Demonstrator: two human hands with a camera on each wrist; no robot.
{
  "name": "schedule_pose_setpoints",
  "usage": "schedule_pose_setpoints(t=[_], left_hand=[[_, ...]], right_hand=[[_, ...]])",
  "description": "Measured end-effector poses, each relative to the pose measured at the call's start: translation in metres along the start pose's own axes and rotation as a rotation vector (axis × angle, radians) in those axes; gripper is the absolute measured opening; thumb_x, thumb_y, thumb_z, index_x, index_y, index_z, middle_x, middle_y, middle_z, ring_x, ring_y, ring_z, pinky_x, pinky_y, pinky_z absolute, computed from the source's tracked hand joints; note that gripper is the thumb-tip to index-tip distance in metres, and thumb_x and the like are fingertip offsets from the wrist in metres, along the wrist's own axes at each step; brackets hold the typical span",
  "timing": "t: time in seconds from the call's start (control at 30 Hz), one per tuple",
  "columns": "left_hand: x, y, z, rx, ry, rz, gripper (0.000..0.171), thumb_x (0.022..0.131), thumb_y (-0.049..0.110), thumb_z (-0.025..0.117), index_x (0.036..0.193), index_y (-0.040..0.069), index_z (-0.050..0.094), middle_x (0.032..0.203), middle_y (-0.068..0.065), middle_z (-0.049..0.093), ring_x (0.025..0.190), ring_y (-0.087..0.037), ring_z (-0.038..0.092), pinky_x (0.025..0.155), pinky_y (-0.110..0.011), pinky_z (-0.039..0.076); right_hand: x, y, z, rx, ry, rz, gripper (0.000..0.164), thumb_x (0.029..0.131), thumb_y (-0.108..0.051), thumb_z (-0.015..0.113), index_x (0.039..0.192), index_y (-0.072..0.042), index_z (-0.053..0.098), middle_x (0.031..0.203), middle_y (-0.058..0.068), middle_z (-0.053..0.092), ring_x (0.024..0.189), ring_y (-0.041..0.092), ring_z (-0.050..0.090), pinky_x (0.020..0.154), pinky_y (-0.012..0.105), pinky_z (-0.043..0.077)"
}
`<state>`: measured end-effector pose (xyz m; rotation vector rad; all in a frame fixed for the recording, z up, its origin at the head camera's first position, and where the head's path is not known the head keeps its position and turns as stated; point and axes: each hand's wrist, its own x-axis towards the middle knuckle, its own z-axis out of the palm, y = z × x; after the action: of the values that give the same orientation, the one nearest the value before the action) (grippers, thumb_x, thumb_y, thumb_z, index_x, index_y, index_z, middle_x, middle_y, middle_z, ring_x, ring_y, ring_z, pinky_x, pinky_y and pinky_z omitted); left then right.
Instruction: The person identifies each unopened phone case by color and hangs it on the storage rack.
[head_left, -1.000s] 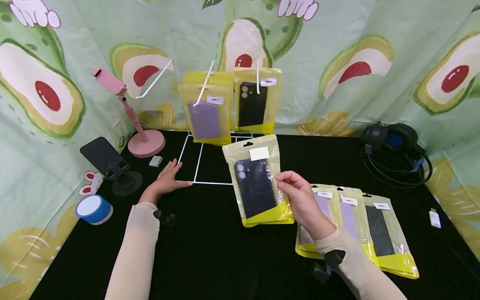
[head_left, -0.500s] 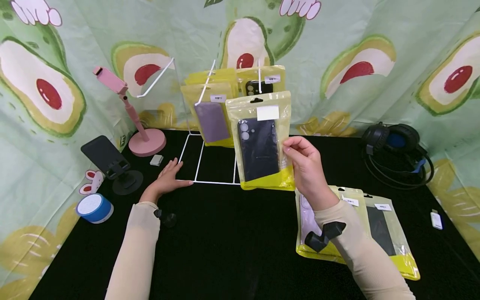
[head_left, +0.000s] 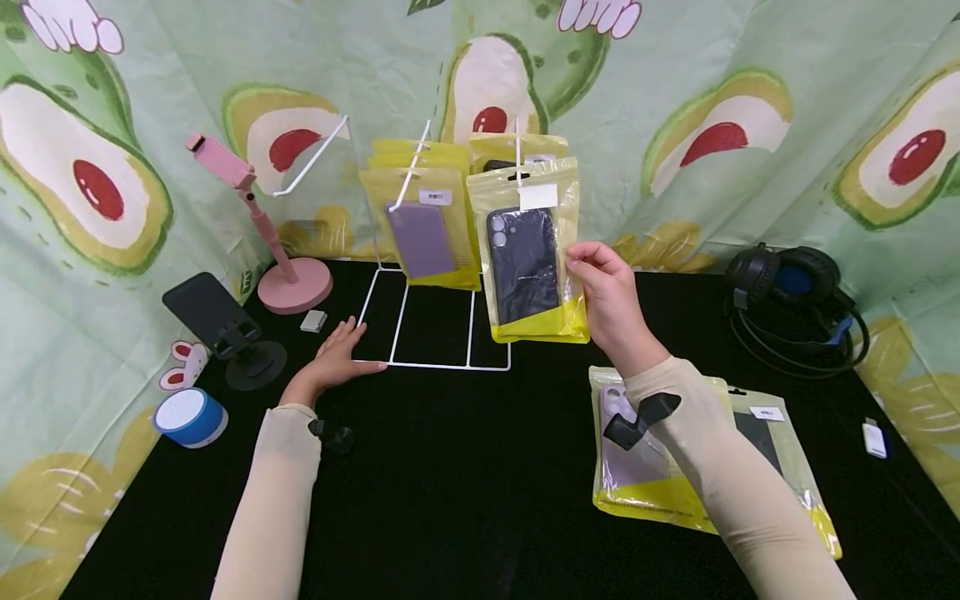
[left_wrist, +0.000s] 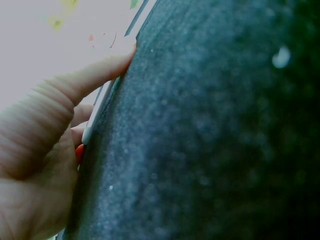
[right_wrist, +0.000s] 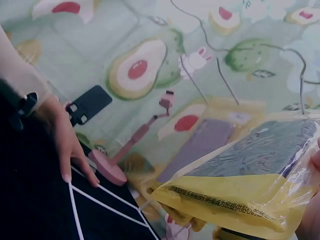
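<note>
My right hand pinches the right edge of a clear-and-yellow pouch holding a black phone case. The pouch hangs upright, its top slot level with the right hook of a white wire rack; whether the hook passes through the slot I cannot tell. Behind it, another pouched black phone case is mostly hidden. Pouches with a purple phone case in front hang on the middle hook. My left hand rests with extended fingers on the front left corner of the rack's base; its thumb touches the wire.
More pouched phone cases lie on the black table at right. The left hook is bare. A pink stand, phone holder and blue speaker stand left; headphones and a USB stick lie right.
My right hand has raised the pouched black phone case from low in front of the rack up and away to the right hook. My left hand has stayed on the rack's base.
</note>
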<state>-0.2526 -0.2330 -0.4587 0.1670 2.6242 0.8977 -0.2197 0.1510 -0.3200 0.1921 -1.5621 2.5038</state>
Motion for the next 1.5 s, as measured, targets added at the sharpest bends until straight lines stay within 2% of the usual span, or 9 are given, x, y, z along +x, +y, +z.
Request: schedule_pose_setpoints(t=[0.33,0.43,0.57,0.7,0.8,0.97,1.13,1.3,1.5], left_hand=[[0.002,-0.004,0.001,0.01,0.001,-0.007,0.098,0.084,0.049,0.066,0.151,0.003,0.01,0.157,-0.018,-0.008,0.143,-0.035,-0.013,0.11,-0.058,-0.007],[0.003,-0.003,0.001,0.004,0.002,-0.003,0.098,0.084,0.048,0.066,0.151,0.003,0.011,0.157,-0.018,-0.007,0.143,-0.035,-0.013,0.11,-0.058,-0.008],[0.002,-0.003,0.001,0.003,0.003,0.01,0.099,0.084,0.049,0.066,0.151,0.002,0.011,0.157,-0.018,-0.007,0.143,-0.035,-0.012,0.11,-0.058,-0.007],[0.002,-0.003,0.001,0.008,0.005,0.004,0.099,0.083,0.05,0.066,0.151,0.003,0.012,0.158,-0.017,-0.007,0.143,-0.034,-0.012,0.11,-0.058,-0.007],[0.002,-0.002,0.0,0.012,0.0,0.003,0.1,0.083,0.051,0.066,0.151,0.003,0.011,0.158,-0.017,-0.007,0.143,-0.033,-0.012,0.11,-0.058,-0.006],[0.003,-0.002,0.001,0.016,0.0,0.01,0.099,0.084,0.051,0.065,0.151,0.002,0.012,0.157,-0.018,-0.007,0.143,-0.034,-0.012,0.111,-0.057,-0.006],[0.001,-0.004,0.002,0.014,0.0,0.01,0.101,0.083,0.052,0.066,0.151,0.002,0.011,0.157,-0.018,-0.007,0.143,-0.035,-0.013,0.11,-0.058,-0.007],[0.001,-0.005,0.001,0.006,0.008,0.016,0.102,0.082,0.052,0.067,0.151,0.003,0.011,0.158,-0.017,-0.007,0.143,-0.034,-0.013,0.109,-0.059,-0.007],[0.004,-0.003,0.002,0.01,0.002,0.017,0.1,0.083,0.05,0.067,0.151,0.002,0.011,0.157,-0.018,-0.007,0.143,-0.034,-0.013,0.11,-0.058,-0.007]], right_hand=[[0.046,0.014,0.003,-0.049,0.078,-0.024,0.033,0.089,0.013,0.05,0.074,-0.013,0.065,0.079,0.0,0.055,0.078,0.013,0.051,0.074,0.02,0.043],[0.055,0.018,-0.003,-0.069,0.086,0.015,0.03,0.089,0.011,0.052,0.075,-0.013,0.065,0.081,0.0,0.055,0.078,0.013,0.051,0.073,0.021,0.042],[0.054,0.021,-0.017,-0.105,0.088,0.095,0.024,0.09,0.009,0.053,0.08,-0.01,0.063,0.085,0.002,0.056,0.08,0.015,0.055,0.077,0.022,0.046],[0.037,0.023,-0.039,-0.192,0.048,0.165,0.015,0.091,0.007,0.052,0.088,-0.005,0.059,0.09,0.004,0.057,0.085,0.015,0.062,0.08,0.023,0.051],[0.016,0.019,-0.062,-0.4,-0.034,0.218,0.006,0.094,0.001,0.053,0.099,-0.001,0.056,0.094,0.002,0.057,0.088,0.011,0.062,0.08,0.021,0.051],[-0.028,0.001,-0.103,-0.88,-0.201,0.288,0.028,0.096,-0.014,0.055,0.117,0.005,0.051,0.109,0.011,0.056,0.098,0.017,0.057,0.084,0.026,0.05],[-0.072,-0.018,-0.137,-1.174,-0.293,0.413,0.042,0.095,-0.022,0.057,0.126,0.005,0.047,0.12,0.027,0.052,0.101,0.033,0.056,0.079,0.037,0.049],[-0.101,-0.03,-0.157,-1.304,-0.336,0.534,0.051,0.091,-0.024,0.061,0.128,0.008,0.044,0.113,0.031,0.052,0.093,0.036,0.058,0.072,0.041,0.051],[-0.119,-0.023,-0.163,-1.239,-0.313,0.583,0.054,0.087,-0.017,0.066,0.128,0.009,0.043,0.087,0.015,0.058,0.07,0.021,0.055,0.061,0.033,0.048]])
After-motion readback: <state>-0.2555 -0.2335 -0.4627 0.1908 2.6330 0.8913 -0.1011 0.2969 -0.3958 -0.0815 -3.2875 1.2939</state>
